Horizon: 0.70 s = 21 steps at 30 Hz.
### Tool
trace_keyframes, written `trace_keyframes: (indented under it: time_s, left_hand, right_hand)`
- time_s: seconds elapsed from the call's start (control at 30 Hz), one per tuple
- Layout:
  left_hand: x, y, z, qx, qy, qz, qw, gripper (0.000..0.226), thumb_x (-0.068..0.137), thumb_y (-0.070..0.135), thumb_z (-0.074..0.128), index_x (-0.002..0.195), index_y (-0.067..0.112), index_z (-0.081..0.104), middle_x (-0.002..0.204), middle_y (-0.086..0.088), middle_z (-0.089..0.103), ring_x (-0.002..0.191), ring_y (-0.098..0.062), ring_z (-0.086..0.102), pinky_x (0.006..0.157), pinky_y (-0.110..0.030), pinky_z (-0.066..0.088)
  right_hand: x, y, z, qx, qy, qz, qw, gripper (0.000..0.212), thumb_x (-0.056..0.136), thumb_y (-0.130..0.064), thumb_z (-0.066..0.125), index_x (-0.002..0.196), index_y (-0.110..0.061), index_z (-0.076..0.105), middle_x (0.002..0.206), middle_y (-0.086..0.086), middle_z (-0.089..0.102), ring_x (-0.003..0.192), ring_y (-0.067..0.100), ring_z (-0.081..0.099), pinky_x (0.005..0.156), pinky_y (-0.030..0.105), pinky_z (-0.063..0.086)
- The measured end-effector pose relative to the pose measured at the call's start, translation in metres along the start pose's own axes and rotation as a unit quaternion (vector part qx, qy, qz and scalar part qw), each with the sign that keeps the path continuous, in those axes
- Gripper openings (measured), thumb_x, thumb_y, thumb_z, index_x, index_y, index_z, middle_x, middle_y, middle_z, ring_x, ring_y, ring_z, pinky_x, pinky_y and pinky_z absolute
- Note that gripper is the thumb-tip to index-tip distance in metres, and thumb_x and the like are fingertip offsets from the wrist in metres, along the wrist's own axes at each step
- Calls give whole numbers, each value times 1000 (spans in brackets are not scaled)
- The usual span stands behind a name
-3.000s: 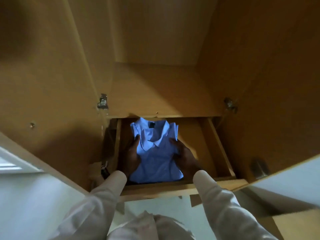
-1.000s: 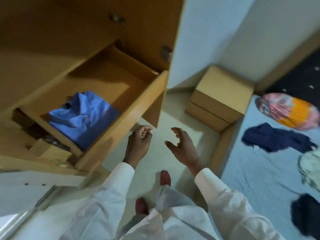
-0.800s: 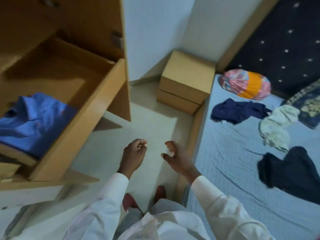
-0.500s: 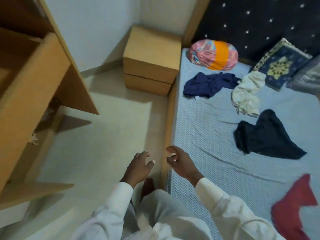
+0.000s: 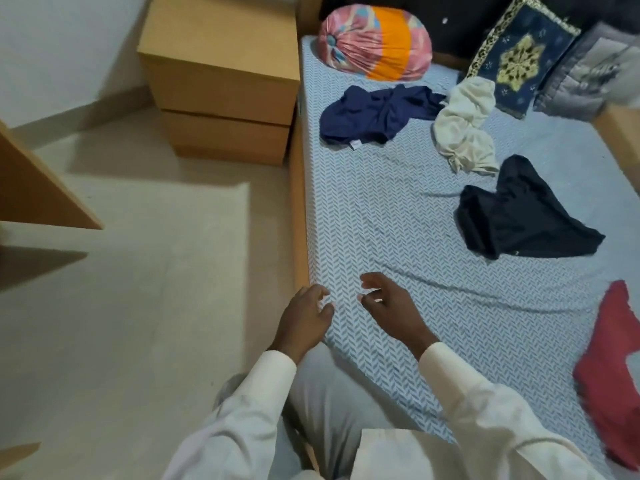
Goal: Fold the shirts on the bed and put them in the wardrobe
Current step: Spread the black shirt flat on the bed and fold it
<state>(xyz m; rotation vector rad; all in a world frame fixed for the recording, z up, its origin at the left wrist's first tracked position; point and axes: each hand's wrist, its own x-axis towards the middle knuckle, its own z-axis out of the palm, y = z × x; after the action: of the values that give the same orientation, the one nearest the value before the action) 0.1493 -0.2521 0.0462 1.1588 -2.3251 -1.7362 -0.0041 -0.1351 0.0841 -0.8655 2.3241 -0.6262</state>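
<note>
A navy shirt (image 5: 374, 114), cream shirt (image 5: 464, 129), black shirt (image 5: 519, 213) and red shirt (image 5: 613, 375) are seen crumpled on the bed (image 5: 398, 244), none yet folded. Nothing is grasped: the left hand (image 5: 304, 317) and right hand (image 5: 391, 313) are held loosely curled over its near edge.

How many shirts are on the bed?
4: navy shirt by the bolster, cream shirt beside it, black shirt in the middle, red shirt at the right edge, partly cut off.
</note>
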Motion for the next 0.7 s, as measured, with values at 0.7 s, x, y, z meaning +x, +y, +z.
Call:
trace_keyframes:
  time_s: [0.7]
  left_hand:
    - [124,87,245,449,-74,-35,890,89,77,47,75,149,28,26,154,-13,14,137,-44,19,102,-54,42]
  right_hand:
    - [165,286,-186,-168,26,66,983,57,94,-28,61,147,-23,42,164,11,8,147,34,20,112,44,33]
